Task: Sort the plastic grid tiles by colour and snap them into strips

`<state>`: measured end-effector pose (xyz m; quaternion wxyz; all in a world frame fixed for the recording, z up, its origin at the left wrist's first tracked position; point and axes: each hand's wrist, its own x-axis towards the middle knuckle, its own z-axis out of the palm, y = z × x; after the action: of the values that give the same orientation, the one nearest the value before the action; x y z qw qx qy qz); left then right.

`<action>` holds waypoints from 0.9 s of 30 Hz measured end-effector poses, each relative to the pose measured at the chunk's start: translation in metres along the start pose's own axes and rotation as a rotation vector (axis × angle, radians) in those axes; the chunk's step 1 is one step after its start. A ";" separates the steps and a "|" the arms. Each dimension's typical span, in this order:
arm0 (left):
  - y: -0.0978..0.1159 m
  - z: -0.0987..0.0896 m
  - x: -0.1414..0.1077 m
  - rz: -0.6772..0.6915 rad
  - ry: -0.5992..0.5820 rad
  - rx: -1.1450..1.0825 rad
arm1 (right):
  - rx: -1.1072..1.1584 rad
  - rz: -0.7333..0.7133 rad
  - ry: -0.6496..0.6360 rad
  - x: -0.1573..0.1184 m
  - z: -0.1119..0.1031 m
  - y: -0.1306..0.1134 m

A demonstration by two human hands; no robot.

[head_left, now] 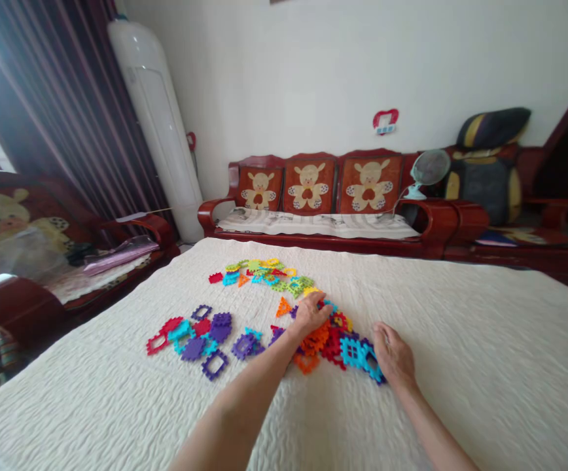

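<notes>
Plastic interlocking building pieces with notched edges lie across a cream quilted cloth. My left hand reaches over the middle pile, its fingers apart and touching or just above the pieces; their tips are partly hidden. Beneath and beside it are orange pieces and red pieces. My right hand rests on its side at the pile's right end, fingers stretched out, holding nothing visible. Right against it lie cyan window-shaped pieces. An orange triangle piece sits just left of my left hand.
Farther back is a cluster of green pieces with yellow, red and cyan ones. At left lie purple pieces and red frame pieces. Beyond the cloth stand a wooden sofa, a small fan and a white cabinet-like unit.
</notes>
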<state>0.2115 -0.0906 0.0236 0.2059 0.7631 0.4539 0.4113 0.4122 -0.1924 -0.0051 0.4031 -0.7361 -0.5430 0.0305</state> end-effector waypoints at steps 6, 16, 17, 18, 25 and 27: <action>-0.018 -0.078 -0.012 -0.072 0.126 0.160 | -0.070 -0.018 -0.003 0.001 -0.002 -0.001; -0.117 -0.292 -0.117 -0.799 0.435 0.530 | -0.111 -0.035 -0.030 0.005 0.001 0.003; -0.120 -0.297 -0.124 -0.835 0.423 0.536 | -0.109 -0.032 -0.035 0.005 0.002 0.004; -0.122 -0.298 -0.128 -0.850 0.404 0.536 | -0.109 -0.026 -0.043 0.005 0.002 0.005; -0.117 -0.246 -0.097 -0.669 0.222 0.461 | -0.109 -0.040 -0.018 0.003 -0.001 0.001; -0.112 -0.228 -0.084 -0.643 0.201 0.447 | -0.118 -0.041 -0.021 0.002 -0.003 -0.003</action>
<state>-0.0543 -0.1201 0.0411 0.1075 0.5643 0.7656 0.2897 0.4127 -0.1919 -0.0005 0.3535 -0.7469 -0.5632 -0.0021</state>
